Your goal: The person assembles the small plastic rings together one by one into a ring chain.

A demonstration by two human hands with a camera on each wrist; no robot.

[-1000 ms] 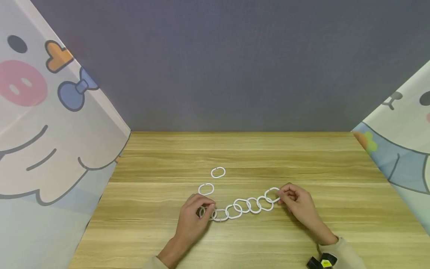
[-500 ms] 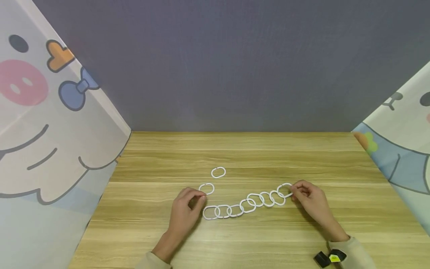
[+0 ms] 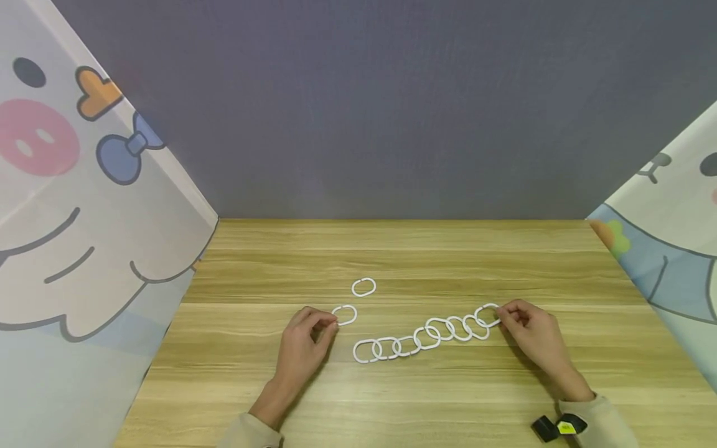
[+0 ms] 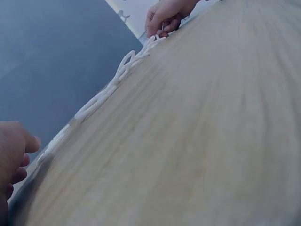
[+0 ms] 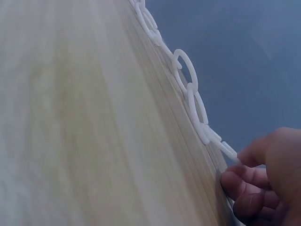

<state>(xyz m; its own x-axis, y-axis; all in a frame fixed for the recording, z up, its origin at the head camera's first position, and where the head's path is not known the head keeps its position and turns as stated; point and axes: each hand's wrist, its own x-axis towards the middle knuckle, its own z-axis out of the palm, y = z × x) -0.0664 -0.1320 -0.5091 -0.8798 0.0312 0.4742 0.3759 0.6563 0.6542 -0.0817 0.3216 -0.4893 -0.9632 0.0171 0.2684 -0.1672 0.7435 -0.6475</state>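
Observation:
A chain of several white plastic oval links (image 3: 429,348) lies in a slanting line across the wooden table. My right hand (image 3: 536,339) pinches its far-right end link between thumb and fingertips; the right wrist view shows that link (image 5: 229,151) running into the pinch. Left of the chain, my left hand (image 3: 301,345) has its fingertips right at the near-left rim of a loose white link (image 3: 356,315). Seen from the left wrist, its thumb (image 4: 32,143) stands apart from the fingers. Farther back lies another loose link (image 3: 361,295).
The wooden table (image 3: 448,261) ends at a grey back panel (image 3: 392,112). Panels with cartoon prints rise at the left (image 3: 67,205) and right (image 3: 666,236). A black device with a yellow mark (image 3: 566,427) sits at the right sleeve.
My right hand has drawn the chain to the right, straightening it. The left hand has come off the chain's left end and moved left and away from me, to the nearer loose link.

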